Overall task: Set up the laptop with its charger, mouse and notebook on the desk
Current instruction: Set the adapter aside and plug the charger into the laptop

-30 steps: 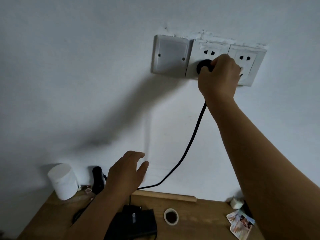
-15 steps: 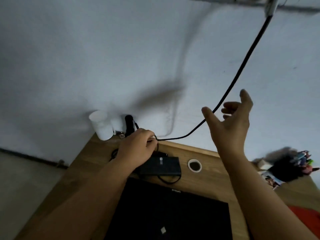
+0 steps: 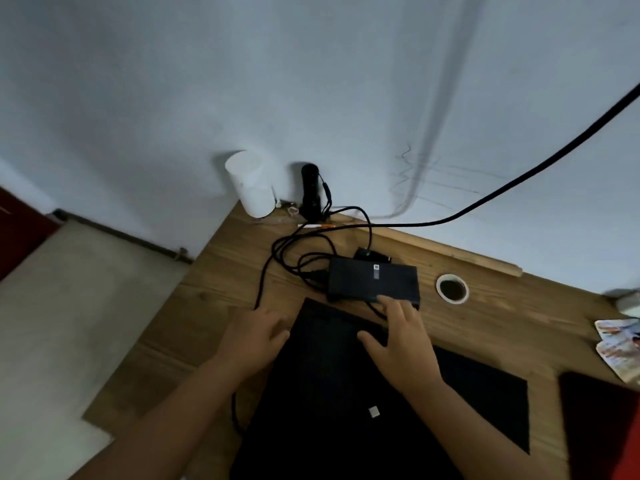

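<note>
Wooden desk [image 3: 491,306] set against a pale wall [image 3: 173,98], pale floor at lower left of the frame. Laptop [image 3: 346,393]: black, lid closed, lower centre, flat on the desk. Charger brick [image 3: 372,278]: black, just beyond the laptop's far edge, with loops of thin cable [image 3: 287,251] heaped to its left. Mains cable [image 3: 519,178]: thick, black, running from the brick area up and out of the frame at upper right; the socket is not in view, so whether it is plugged in cannot be confirmed. Left hand [image 3: 252,337]: fingers loosely spread, flat at the laptop's left far corner, holding nothing. Right hand [image 3: 401,341]: fingers spread over the lid, fingertips [image 3: 382,299] reaching the brick's near edge, gripping nothing. Progress, as judged: laptop and charger are on the desk; opening the lid and joining the charger lead to the laptop appear outstanding; no mouse or notebook is identifiable. Other items: white cup [image 3: 251,183] and dark cylinder [image 3: 310,190] at the desk's far corner by the wall; tape roll [image 3: 452,289] right of the brick; printed cards [image 3: 620,344] at right edge; dark red object at lower right, unidentified.
</note>
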A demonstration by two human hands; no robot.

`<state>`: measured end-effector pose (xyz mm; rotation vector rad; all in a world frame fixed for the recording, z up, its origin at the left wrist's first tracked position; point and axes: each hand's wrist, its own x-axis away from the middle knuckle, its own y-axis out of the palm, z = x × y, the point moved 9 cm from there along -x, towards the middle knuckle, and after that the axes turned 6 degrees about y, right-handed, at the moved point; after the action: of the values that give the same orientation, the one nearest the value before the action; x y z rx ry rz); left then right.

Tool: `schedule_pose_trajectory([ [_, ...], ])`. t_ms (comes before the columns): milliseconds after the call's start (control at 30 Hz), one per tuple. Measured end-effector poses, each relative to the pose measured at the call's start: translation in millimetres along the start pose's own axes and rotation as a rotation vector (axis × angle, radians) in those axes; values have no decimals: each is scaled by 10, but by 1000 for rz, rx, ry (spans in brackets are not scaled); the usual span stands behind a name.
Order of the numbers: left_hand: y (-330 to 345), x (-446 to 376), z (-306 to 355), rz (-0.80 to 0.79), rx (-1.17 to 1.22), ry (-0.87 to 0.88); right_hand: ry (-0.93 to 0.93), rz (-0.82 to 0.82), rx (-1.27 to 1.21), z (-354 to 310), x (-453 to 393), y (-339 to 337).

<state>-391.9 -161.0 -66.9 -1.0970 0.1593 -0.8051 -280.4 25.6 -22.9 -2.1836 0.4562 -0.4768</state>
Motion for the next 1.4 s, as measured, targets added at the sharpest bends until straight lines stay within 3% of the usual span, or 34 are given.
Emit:
schedule_pose_trajectory([
  [300,-66,-56,-370,66,28,-122,-51,-147,100,-68,-151,351],
  [400,36,-63,-553,-11,-50,-274,-67,-164,92,-83,-153,391],
  [467,105,-19,-679,-34,26,-383,-64,-173,82,-71,-140,402],
  [600,-38,-69,-853,64,82,-389,-57,-212,109,-52,-99,440],
  [767,-414,-166,-980,262,13,-287,-72,-249,147,-68,-67,504],
  [900,-485,-121,-825,327,-131,-152,-82,-260,162,-62,-45,515],
  [967,-364,-67,-557,265,-119,-35,-80,-258,169,-43,-39,501],
  [1100,118,140,280,-18,40,277,-69,-245,176,-26,-37,463],
  [1167,357,251,500,-119,28,353,-72,-239,175,-33,-29,453],
  [1300,564,363,571,-142,-12,384,-72,-241,174,-31,-15,448],
  [1400,426,290,365,-72,92,259,-55,-261,167,-35,-42,479],
])
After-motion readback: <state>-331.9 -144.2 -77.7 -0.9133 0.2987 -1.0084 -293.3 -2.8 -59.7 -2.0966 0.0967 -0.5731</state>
